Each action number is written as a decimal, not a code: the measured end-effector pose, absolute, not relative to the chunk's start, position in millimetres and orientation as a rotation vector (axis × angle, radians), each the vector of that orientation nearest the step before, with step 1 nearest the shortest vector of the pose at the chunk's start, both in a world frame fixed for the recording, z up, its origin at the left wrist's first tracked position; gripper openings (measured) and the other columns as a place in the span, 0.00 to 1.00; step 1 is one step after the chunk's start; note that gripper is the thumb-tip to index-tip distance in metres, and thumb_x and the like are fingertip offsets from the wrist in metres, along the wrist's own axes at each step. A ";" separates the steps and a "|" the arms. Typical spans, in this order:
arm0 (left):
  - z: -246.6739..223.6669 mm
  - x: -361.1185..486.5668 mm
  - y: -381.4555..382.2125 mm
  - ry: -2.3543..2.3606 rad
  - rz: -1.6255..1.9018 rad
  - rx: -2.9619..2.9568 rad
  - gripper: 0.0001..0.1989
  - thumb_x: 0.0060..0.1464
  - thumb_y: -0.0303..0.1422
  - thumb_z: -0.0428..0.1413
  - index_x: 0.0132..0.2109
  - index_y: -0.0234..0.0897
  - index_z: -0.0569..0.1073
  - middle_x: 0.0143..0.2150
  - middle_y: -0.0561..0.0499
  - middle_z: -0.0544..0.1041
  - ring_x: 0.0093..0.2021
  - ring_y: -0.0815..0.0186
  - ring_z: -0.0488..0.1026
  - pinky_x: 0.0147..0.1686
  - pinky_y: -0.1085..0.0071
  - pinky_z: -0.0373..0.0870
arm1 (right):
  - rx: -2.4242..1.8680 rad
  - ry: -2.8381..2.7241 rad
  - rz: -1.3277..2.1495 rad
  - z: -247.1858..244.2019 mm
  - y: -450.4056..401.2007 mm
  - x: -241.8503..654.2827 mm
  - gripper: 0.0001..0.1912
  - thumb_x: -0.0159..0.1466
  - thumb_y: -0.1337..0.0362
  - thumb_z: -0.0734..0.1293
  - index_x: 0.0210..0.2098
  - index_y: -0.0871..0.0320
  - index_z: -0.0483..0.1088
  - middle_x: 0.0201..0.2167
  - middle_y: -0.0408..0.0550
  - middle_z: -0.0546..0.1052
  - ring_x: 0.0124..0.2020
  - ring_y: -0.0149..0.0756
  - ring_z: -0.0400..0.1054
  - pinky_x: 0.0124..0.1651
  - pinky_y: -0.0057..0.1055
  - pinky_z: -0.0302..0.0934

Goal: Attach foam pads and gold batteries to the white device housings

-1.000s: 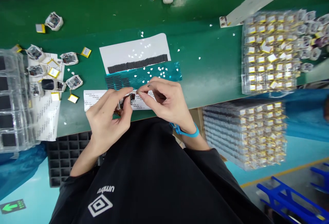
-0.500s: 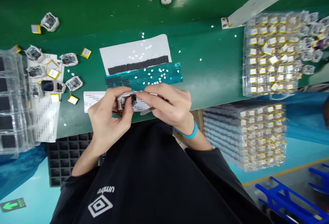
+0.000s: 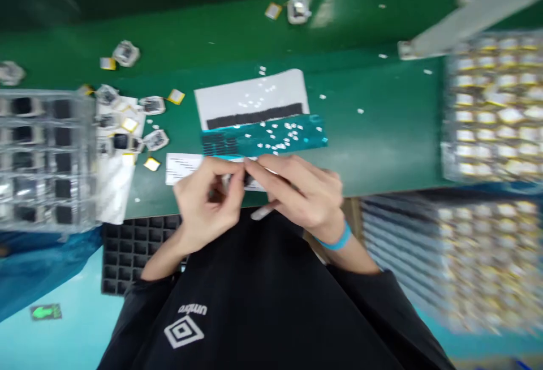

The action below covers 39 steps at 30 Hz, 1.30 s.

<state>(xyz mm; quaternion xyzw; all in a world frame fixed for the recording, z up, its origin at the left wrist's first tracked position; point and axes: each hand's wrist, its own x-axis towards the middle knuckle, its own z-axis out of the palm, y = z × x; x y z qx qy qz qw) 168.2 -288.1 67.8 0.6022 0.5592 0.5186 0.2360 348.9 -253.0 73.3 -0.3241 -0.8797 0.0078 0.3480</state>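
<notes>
My left hand (image 3: 210, 200) is closed on a small white device housing (image 3: 227, 180), which the fingers mostly cover. The fingertips of my right hand (image 3: 299, 189) meet my left thumb at the housing, and a thin grey tool (image 3: 262, 211) sticks out beneath the right palm. Whatever the right fingertips pinch is too small to make out. Just beyond the hands lies a teal film (image 3: 250, 139) with white bits and dark strips. Behind it is a white sheet (image 3: 250, 90) bearing a row of black strips (image 3: 258, 116). A printed white strip (image 3: 181, 167) lies partly under my left hand.
Open housings with yellow-edged cells (image 3: 156, 140) lie at the left, beside a clear tray (image 3: 90, 160) of dark-faced parts. Filled trays (image 3: 447, 132) stand at the right, with stacked trays (image 3: 394, 234) below. A black tray (image 3: 114, 257) sits below the table edge.
The view has shifted, so the table and hands appear further right and more of the left tray shows. My left fingers now cover more of the housing.
</notes>
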 end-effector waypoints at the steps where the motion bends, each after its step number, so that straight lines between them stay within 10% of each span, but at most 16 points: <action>1: 66.9 169.6 -288.4 1.522 1.451 1.679 0.04 0.62 0.24 0.62 0.40 0.38 0.77 0.27 0.58 0.76 0.19 0.76 0.67 0.19 0.77 0.63 | -0.866 -2.270 0.126 73.8 -253.6 348.7 0.15 0.73 0.73 0.64 0.55 0.57 0.78 0.44 0.47 0.84 0.39 0.35 0.79 0.38 0.29 0.73; 8: 58.8 171.0 -290.1 1.309 1.494 1.660 0.05 0.61 0.21 0.57 0.41 0.35 0.74 0.30 0.54 0.77 0.22 0.76 0.67 0.23 0.80 0.65 | -1.066 -1.824 0.957 61.7 -247.1 337.4 0.02 0.67 0.65 0.74 0.39 0.50 0.79 0.32 0.43 0.78 0.24 0.31 0.69 0.18 0.29 0.59; 17: 56.9 170.2 -295.4 1.263 1.347 1.541 0.03 0.65 0.27 0.60 0.45 0.33 0.78 0.31 0.52 0.79 0.23 0.74 0.68 0.25 0.78 0.68 | -1.183 -1.462 1.196 47.9 -260.8 333.7 0.05 0.65 0.59 0.75 0.33 0.49 0.79 0.30 0.43 0.75 0.29 0.36 0.69 0.25 0.33 0.60; 23: 36.2 179.5 -291.9 1.315 1.064 1.543 0.06 0.65 0.33 0.63 0.46 0.39 0.84 0.39 0.50 0.86 0.23 0.73 0.69 0.25 0.76 0.68 | -1.236 -1.275 1.164 31.0 -265.4 363.6 0.28 0.74 0.42 0.62 0.32 0.53 0.83 0.26 0.45 0.74 0.19 0.28 0.56 0.21 0.32 0.47; 28: 13.7 193.5 -283.4 1.340 0.930 1.528 0.06 0.62 0.28 0.59 0.44 0.37 0.80 0.32 0.53 0.83 0.22 0.73 0.64 0.24 0.76 0.61 | -1.370 -1.291 0.986 19.8 -276.6 403.1 0.35 0.74 0.37 0.57 0.28 0.50 0.83 0.16 0.44 0.67 0.23 0.35 0.65 0.32 0.37 0.63; 32: 3.1 197.8 -279.0 1.394 0.847 1.542 0.05 0.60 0.28 0.58 0.43 0.38 0.76 0.33 0.54 0.84 0.21 0.72 0.64 0.25 0.75 0.60 | -1.445 -1.266 1.213 14.1 -288.1 420.1 0.26 0.71 0.39 0.66 0.37 0.52 0.85 0.28 0.46 0.84 0.27 0.37 0.77 0.33 0.37 0.73; 39: -1.9 202.1 -280.8 1.514 0.827 1.608 0.05 0.60 0.31 0.58 0.45 0.39 0.75 0.39 0.53 0.86 0.22 0.72 0.66 0.26 0.74 0.62 | -1.530 -1.204 1.334 6.0 -294.4 429.8 0.20 0.68 0.45 0.72 0.36 0.55 0.84 0.29 0.47 0.85 0.30 0.37 0.81 0.30 0.30 0.73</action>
